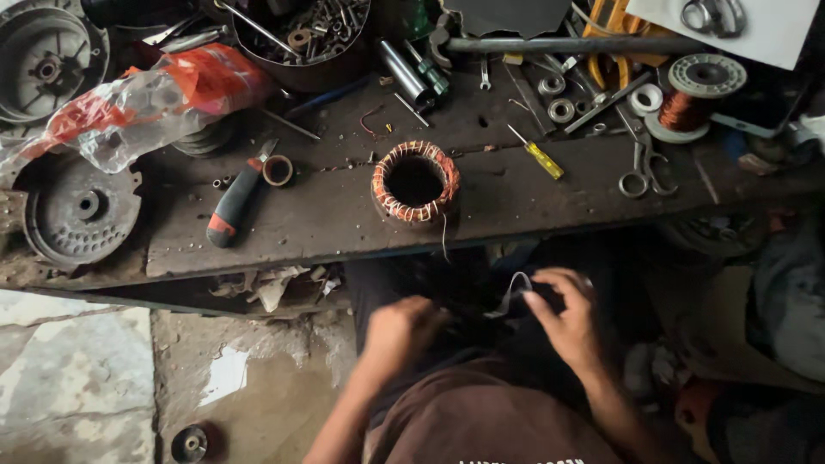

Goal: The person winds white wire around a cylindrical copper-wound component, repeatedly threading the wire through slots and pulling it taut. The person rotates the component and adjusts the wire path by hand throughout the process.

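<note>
Head view: both hands worked low, near the lap, below the dark wooden workbench [344, 215]. Right hand [569, 322] had thumb and fingers pinched on a thin pale strip [516, 288] that looped up between the hands. Left hand [400, 331] was curled, fingers blurred; whether it gripped the strip could not be told. On the bench, just beyond, stood a round copper-wound stator coil [416, 183]. A yellow-handled screwdriver [536, 154] lay right of it; a red-and-black-handled tool [234, 199] left.

The wound coil [415, 182] stands on the workbench [344, 215], with the knife [236, 199] to its left and the screwdriver [535, 153] to its right. Both hands work below the bench edge, the left hand [400, 331] left of the right hand [567, 320].
</note>
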